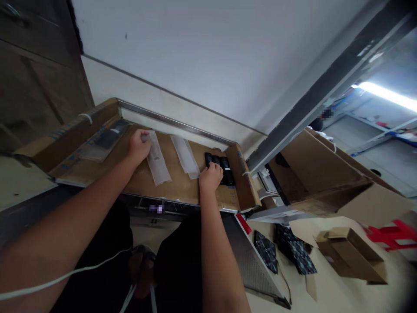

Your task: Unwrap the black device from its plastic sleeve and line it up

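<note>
Three black cylinders point(228, 170) lie side by side at the right end of the cardboard tray point(179, 189); the rightmost bears a white mark. The right hand point(211, 175), fingers curled, touches them; grip cannot be determined. The left hand point(139, 146) pinches the upper end of a translucent sleeve point(158, 161). Overlapping sleeves point(185, 157) lie between the hands.

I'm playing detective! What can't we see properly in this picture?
In the head view:
- Black cylinders: partly hidden by the right hand.
- Left hand: too blurred to judge any grip on the plastic sleeve.
- Blue lettering: blurred.
- Red plastic object: cut off by the right edge.
</note>
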Available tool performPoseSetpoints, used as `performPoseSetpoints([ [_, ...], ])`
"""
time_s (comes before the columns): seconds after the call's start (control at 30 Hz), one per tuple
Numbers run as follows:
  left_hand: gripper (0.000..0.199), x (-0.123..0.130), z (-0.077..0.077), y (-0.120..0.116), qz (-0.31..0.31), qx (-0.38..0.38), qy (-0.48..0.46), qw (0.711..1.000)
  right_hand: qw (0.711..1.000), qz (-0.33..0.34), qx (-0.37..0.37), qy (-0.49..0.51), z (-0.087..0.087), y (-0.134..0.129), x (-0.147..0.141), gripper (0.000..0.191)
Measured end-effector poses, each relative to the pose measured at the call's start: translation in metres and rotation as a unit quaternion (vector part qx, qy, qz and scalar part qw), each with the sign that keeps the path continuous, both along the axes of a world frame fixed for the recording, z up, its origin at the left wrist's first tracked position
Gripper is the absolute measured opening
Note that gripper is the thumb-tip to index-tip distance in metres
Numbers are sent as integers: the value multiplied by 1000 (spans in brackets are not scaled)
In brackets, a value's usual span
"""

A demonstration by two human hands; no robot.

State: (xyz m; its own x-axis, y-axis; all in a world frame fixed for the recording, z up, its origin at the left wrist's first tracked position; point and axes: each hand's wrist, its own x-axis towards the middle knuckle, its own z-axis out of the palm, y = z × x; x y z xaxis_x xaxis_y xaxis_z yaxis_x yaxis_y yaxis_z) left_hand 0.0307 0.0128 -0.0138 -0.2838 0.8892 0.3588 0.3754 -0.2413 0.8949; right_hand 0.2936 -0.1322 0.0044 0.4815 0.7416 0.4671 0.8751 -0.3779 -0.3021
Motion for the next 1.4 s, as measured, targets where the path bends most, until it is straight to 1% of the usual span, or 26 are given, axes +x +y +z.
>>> performPoseSetpoints([
  [0.13, 27, 0, 4, -4, 4, -12, 4, 1000, 1000, -16, 12, -14, 1, -2, -2, 33],
  [0.27, 26, 0, 7, -6, 3, -17, 5, 1000, 999, -18, 11, -24, 1, -3, -4, 32],
  [0.53, 24, 0, 3, -2, 1, -5, -1, 1000, 999, -32, 8, -35, 3, -9, -10, 31],
  [0.63, 23, 1, 4, -2, 0, -14, 2, 1000, 998, -47, 7, -37, 3, -11, -11, 31],
  [0.8, 26, 1, 4, -3, 5, -26, -4, 1000, 998, -54, 7, -43, 3, -12, -12, 32],
  [0.97, 28, 0, -1, 1, -3, -25, -2, 1000, 996, -68, 29, -49, 3, -14, -16, 32],
  [1.13, 27, -1, -6, 5, 2, -15, 9, 1000, 996, -74, 30, -37, 7, -17, -20, 34],
  [1.23, 27, -1, -6, 4, 1, -14, 8, 1000, 997, -49, 56, -25, 10, -17, -19, 35],
  [1.3, 27, -1, -5, 4, -1, -5, 6, 1000, 996, -4, 82, -23, 12, -16, -17, 34],
  [1.4, 26, 0, -4, 3, -2, -10, 0, 1000, 990, 84, 112, -18, 12, -14, -16, 30],
])
